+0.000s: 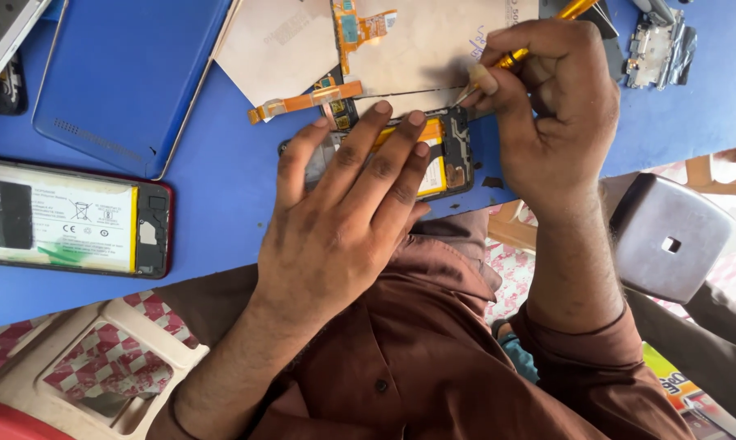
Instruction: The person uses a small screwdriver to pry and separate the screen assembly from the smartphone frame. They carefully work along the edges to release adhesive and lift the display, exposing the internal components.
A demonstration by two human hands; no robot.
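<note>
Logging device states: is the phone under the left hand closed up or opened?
Opened: the black phone under the left hand shows its yellow-edged battery and bare internals, back cover off.

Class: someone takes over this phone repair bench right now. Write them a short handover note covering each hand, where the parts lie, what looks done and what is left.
Left hand: flat on the opened phone, pressing it onto the blue table.
Right hand: grip shut on a yellow tool, tip at the phone's top edge.
Done: phone open, battery showing; screen panel lies face down behind it, its orange ribbon cable beside it.
Left: the phone remains in parts.
Second opened phone sits at left.
</note>
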